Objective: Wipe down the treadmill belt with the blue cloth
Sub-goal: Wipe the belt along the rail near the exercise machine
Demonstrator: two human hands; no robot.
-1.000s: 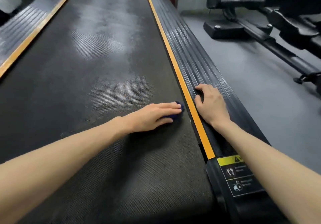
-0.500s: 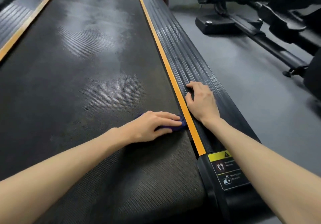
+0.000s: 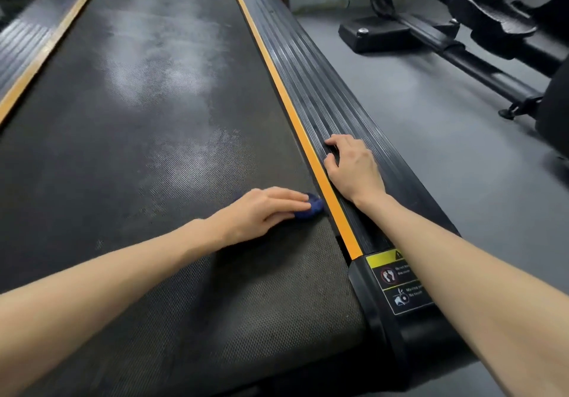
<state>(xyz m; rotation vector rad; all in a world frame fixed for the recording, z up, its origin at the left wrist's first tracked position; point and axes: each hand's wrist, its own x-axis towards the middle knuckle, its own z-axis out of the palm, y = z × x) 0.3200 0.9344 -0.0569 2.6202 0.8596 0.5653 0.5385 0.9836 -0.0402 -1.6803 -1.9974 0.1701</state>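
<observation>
2 bare hands are down on the treadmill, close to each other but not touching, with an orange strip [image 3: 278,76] running between them. The left hand [image 3: 261,208] lies palm down on the treadmill belt [image 3: 147,125], fingers stretched nearly straight and pressing the blue cloth [image 3: 312,208] onto the belt. Most of the cloth is hidden under the palm and fingers; only a bunched dark blue edge shows past the fingertips, just beside the orange strip at the belt's right edge. The right hand [image 3: 351,168] holds nothing: it rests on the ribbed black side rail [image 3: 311,67], fingers bent with their tips on the ribs, a little further up the deck than the cloth. Pale hazy patches spread over the belt's middle, further up. Near the right forearm a yellow and black warning label [image 3: 397,287] sits on the rail's end cap. Another black exercise machine [image 3: 455,24] stands on the grey floor [image 3: 431,156] to the right
</observation>
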